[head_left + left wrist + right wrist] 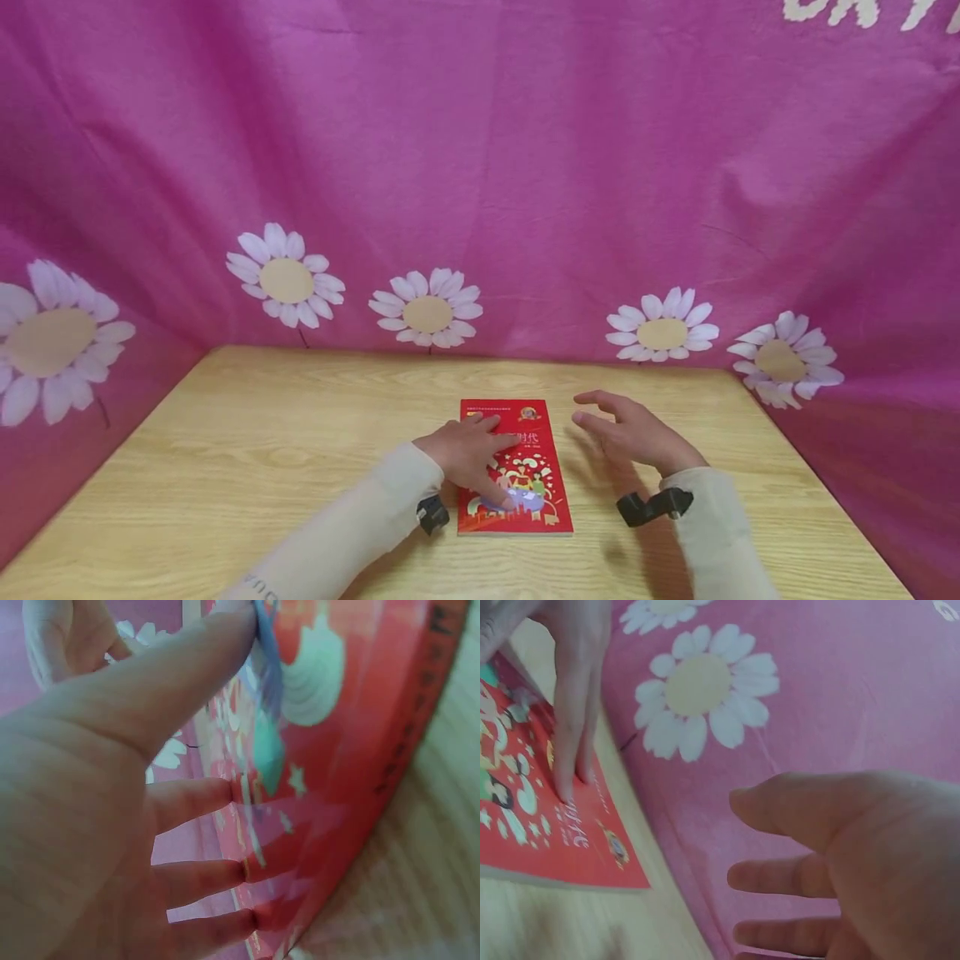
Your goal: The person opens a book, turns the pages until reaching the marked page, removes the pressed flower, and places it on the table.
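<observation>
A red book (551, 467) with a colourful illustrated cover lies flat on the wooden table. Spread across its cover is my left hand (467, 454), fingers straight and fingertips touching the surface; part of the title is hidden beneath it. In the left wrist view, the thumb and fingers meet the red cover (322, 772). To the right of the book, my right hand (633, 435) hovers over the table with nothing in it. Its fingers are relaxed and apart in the right wrist view, away from the book's edge.
The light wooden table (300, 433) runs back to a pink curtain (480, 167) printed with white daisies, which also closes off both sides. A black camera mount (654, 506) is strapped to the right wrist, and another (432, 515) to the left.
</observation>
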The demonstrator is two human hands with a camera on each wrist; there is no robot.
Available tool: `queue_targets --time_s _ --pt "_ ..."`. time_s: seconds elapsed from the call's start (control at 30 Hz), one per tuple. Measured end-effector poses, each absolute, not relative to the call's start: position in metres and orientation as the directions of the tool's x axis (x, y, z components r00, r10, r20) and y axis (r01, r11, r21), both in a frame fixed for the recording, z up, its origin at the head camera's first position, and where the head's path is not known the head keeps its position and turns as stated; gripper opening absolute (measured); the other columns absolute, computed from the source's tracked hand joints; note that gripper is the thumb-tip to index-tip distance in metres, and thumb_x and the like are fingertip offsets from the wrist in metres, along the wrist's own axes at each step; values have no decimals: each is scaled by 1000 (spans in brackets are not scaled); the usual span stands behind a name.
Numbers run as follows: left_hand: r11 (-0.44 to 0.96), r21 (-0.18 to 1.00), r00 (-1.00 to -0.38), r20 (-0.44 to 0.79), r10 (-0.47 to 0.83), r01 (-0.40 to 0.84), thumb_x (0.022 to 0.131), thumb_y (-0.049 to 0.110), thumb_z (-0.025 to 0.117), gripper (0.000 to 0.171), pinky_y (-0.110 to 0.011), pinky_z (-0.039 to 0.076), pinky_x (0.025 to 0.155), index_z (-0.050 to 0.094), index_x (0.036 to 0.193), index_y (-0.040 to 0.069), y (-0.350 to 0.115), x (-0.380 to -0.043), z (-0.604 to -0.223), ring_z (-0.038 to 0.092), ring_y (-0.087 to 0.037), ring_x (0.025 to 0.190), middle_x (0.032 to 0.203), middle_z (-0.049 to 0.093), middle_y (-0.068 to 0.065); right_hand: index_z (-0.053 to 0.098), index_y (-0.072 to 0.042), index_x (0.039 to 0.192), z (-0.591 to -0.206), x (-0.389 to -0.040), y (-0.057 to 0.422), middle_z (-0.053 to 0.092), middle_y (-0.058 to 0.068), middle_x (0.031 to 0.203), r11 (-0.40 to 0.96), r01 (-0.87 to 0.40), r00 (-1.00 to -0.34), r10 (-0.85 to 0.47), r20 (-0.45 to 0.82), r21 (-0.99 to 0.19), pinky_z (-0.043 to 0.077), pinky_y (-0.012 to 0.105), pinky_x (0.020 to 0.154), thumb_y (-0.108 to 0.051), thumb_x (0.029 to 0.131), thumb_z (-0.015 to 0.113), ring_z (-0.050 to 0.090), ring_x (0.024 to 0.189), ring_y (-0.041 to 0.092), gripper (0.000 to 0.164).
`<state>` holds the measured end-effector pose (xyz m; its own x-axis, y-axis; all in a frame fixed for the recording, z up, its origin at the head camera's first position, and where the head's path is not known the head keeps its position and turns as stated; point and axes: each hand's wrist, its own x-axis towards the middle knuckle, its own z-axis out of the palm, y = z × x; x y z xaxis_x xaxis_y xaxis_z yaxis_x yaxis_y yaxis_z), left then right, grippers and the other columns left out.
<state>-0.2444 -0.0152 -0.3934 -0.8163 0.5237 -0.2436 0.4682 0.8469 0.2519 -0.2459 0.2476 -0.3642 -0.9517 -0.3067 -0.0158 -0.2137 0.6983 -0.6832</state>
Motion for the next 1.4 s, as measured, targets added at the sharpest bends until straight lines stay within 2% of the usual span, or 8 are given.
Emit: queue_targets --time_s 0.13,0.33,0.47,0.57,0.83,1.0,1.23,1.4 --pt "844 238 -811 -243 532 482 65 65 76 91 -54 29 111 42 145 40 -17 -243 -398 25 -29 143 156 31 -2 53 -14 136 -372 -243 231 47 14 143 702 -196 -949 -312 -49 -684 38 61 99 -45 88 67 40 132 40 58" --pt "825 323 -800 -247 547 464 65 63 78 93 -55 38 104 40 146 37 -27 -245 -395 27 -27 142 156 31 -2 40 -16 146 -385 -240 198 40 9 148 706 -216 -904 -406 -136 -674 40 61 99 -46 72 82 37 134 35 90" --pt "829 325 -803 -254 540 455 63 63 78 96 -55 29 110 40 147 34 -35 -243 -393 23 -27 143 156 29 -2 36 -21 150 -391 -236 186 30 6 155 738 -213 -877 -434 -208 -640 40 59 100 -45 67 85 30 139 34 100" --pt "833 313 -803 -257 538 457 64 63 78 97 -56 19 114 40 147 33 -40 -240 -393 18 -29 145 157 27 -3 35 -23 151 -395 -234 182 21 5 159 757 -205 -857 -445 -260 -621 38 60 102 -47 66 85 24 142 35 101" --pt "837 302 -809 -251 532 457 65 61 78 96 -60 13 114 40 147 32 -43 -236 -394 17 -31 145 157 26 -4 39 -29 148 -400 -231 177 19 2 160 806 -158 -861 -395 -321 -570 37 65 98 -48 63 86 16 141 47 99" --pt "839 280 -810 -244 533 467 65 65 76 97 -61 12 113 39 148 32 -38 -237 -394 16 -31 146 158 25 -4 41 -30 148 -397 -231 178 22 3 159 834 -165 -873 -372 -316 -526 38 66 98 -47 63 86 18 141 47 98" --pt "842 275 -809 -254 529 464 64 63 78 97 -62 14 113 40 148 34 -37 -239 -397 16 -31 146 158 25 -3 42 -30 147 -398 -229 178 23 1 159 811 -116 -874 -357 -328 -573 31 68 101 -43 63 86 13 142 46 96" --pt "840 285 -809 -253 531 462 63 63 78 96 -61 15 113 40 147 34 -41 -239 -400 15 -31 146 158 25 -2 42 -29 147 -399 -228 175 24 2 159 822 -154 -876 -371 -310 -548 28 67 104 -46 64 85 15 142 45 96"
